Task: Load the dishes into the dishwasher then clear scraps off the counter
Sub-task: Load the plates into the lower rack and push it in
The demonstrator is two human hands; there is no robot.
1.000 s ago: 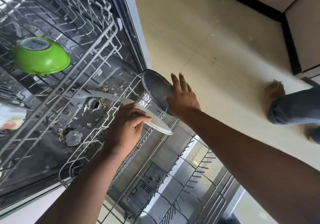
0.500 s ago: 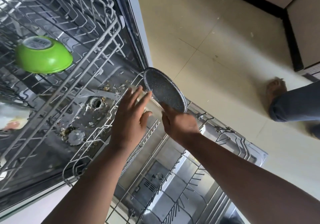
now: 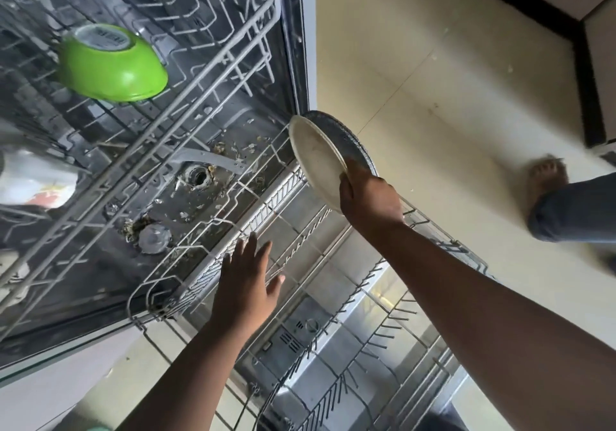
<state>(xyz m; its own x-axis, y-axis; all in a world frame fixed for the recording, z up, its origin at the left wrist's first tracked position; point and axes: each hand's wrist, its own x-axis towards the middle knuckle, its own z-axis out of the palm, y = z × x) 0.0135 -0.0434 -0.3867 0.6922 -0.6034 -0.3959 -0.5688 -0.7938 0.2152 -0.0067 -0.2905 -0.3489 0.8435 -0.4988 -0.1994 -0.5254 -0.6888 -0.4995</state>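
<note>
A cream plate [image 3: 316, 160] stands on edge at the far end of the pulled-out lower rack [image 3: 293, 230], leaning against a dark speckled plate [image 3: 353, 144] behind it. My right hand [image 3: 370, 197] grips the lower rim of the cream plate. Over the rack's near left part, my left hand [image 3: 246, 284] hovers with fingers spread and holds nothing. A green bowl [image 3: 113, 64] sits upside down in the upper rack [image 3: 186, 74].
Food scraps [image 3: 200, 177] litter the dishwasher floor around the spray arm. The open door [image 3: 333, 347] lies under the lower rack. My bare foot [image 3: 546, 177] stands on the beige tiled floor at the right. A dark baseboard [image 3: 580, 47] runs along the far wall.
My left hand let go of the cream plate and drew back toward me. The cream plate now stands against the speckled plate, with my right hand gripping its rim.
</note>
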